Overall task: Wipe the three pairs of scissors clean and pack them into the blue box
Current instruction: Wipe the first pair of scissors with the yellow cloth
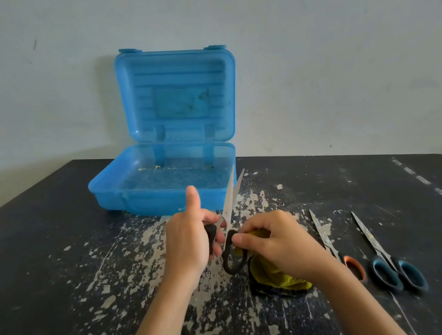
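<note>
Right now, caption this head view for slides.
Left hand holds black scissors; right hand presses yellow cloth to a handle; orange scissors and blue scissors lie aside; blue box open.

Both bare forearms enter from the near edge and converge in front of the blue box (163,198). Left hand (188,242), before the box's near wall: fingers curled round one handle of the black-handled scissors (228,207), thumb raised straight toward the box. Right hand (281,246), just right of it, off the box's right corner: back of hand up, thumb and curled fingers pinching a yellow cloth (276,276) against the other handle loop.
</note>
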A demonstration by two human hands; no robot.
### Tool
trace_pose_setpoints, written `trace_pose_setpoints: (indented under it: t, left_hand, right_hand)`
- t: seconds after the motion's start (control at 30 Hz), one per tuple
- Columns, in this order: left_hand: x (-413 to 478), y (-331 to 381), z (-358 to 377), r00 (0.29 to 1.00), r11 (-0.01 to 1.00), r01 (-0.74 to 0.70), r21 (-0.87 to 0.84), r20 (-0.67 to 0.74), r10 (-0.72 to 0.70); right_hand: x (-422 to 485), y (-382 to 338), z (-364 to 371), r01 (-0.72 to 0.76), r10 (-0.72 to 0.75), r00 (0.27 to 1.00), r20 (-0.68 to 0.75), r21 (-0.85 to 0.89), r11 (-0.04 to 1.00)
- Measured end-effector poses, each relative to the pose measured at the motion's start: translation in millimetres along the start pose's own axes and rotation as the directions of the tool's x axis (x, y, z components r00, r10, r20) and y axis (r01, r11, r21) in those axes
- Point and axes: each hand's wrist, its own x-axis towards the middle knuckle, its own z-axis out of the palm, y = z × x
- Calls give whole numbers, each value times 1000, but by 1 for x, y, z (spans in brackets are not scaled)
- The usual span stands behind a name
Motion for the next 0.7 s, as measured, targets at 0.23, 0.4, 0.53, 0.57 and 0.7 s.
trace_pose_setpoints:
  t: [0.23,0.4,0.53,0.57,0.7]
  left_hand:
    - [6,-6,-1,992,999,-35,11,-117,36]
    - [9,-8,-6,987,984,149,-96,71,-143]
    - [2,0,-7,826,933,360,-20,471,-309]
    - [0,3,-6,803,930,366,-27,514,-301]
    - [0,4,-7,832,931,358,-66,476,-286]
  right_hand:
    - [-4,1,-3,-44,44,999,0,39,998]
    - [-5,0,-4,-40,40,999,21,33,999]
    - [-3,0,-2,-56,53,998,29,130,990]
    - [-3,2,-2,-66,65,998,15,147,987]
    - [-1,11,-6,-108,121,991,-63,180,978]
